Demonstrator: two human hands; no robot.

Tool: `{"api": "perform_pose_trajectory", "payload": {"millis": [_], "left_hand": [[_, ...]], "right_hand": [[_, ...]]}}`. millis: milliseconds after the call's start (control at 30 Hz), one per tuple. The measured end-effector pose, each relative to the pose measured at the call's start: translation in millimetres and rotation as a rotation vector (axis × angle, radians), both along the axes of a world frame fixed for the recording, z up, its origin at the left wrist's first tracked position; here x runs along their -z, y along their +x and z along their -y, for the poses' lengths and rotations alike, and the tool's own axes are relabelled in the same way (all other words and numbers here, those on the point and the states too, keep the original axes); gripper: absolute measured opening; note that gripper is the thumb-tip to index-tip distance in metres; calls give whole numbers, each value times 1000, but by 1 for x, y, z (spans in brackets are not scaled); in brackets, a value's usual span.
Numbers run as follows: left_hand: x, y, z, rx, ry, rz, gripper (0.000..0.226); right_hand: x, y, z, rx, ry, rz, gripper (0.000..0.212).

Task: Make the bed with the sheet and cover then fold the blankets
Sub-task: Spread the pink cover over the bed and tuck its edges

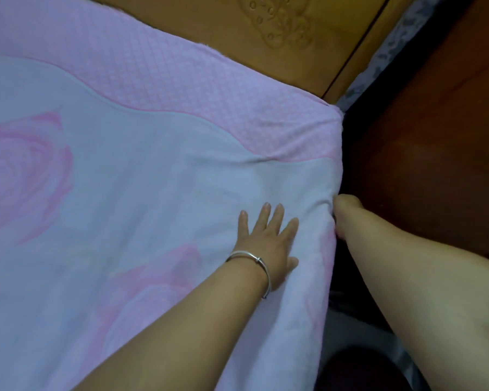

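A: Where does the sheet [153,179] lie?
B: Spread over the bed, white with pink roses; its quilted pink border runs along the far edge beside the headboard [237,32].

A: The left hand [268,244]?
B: Flat on the sheet near its right edge, fingers straight and spread; a bracelet [251,261] circles the wrist.

A: The right hand [342,213]?
B: At the sheet's right edge, fingers hidden behind the fabric; its grasp cannot be told.

A: Beyond?
B: Dark floor [435,150], right.

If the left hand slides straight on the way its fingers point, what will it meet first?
Probably the pink quilted border of the sheet that the left hand presses flat; beyond that, the wooden headboard.
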State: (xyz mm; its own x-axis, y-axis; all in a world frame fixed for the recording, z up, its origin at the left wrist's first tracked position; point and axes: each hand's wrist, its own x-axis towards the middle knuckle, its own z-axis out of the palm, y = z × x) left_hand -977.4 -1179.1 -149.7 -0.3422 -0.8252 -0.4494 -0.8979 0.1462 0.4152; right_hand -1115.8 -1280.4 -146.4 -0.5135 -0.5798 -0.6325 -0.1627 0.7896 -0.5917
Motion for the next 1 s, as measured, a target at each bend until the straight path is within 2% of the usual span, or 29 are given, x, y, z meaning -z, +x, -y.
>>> {"api": "perform_pose_trajectory", "payload": {"millis": [67, 100, 167, 267, 433, 567, 667, 767, 833, 933, 1000], "left_hand": [[-3, -9, -14, 9, 15, 13, 63], [-4, -12, -16, -1, 26, 12, 62], [-8, -20, -23, -25, 59, 7, 65], [-15, -27, -28, -79, 74, 0, 74], [-14, -31, -20, -139, 107, 48, 67], [-16, -37, -17, -159, 69, 43, 58], [-23, -41, -18, -207, 34, 6, 46], [-26, -45, -23, -323, 51, -107, 39], [-31, -47, -28, -404, 66, -198, 37], [-42, -57, -35, -488, 92, -323, 52], [-51, -65, -42, -480, 119, -332, 67]], "right_hand": [[1, -3, -28, -45, 40, 153, 31], [2, -4, -39, -52, 69, 161, 24], [4, -9, -65, -78, 109, 243, 26], [18, -22, -89, -98, 49, 341, 32], [28, -42, -109, -131, 60, 583, 23], [32, -46, -111, -97, -34, 758, 25], [20, -47, -113, -182, -59, 763, 23], [12, -49, -112, -215, -74, 758, 15], [5, -50, -115, -284, -66, 728, 23], [-3, -51, -126, -399, -91, 688, 17], [-11, -51, -133, -418, -105, 730, 11]]}}
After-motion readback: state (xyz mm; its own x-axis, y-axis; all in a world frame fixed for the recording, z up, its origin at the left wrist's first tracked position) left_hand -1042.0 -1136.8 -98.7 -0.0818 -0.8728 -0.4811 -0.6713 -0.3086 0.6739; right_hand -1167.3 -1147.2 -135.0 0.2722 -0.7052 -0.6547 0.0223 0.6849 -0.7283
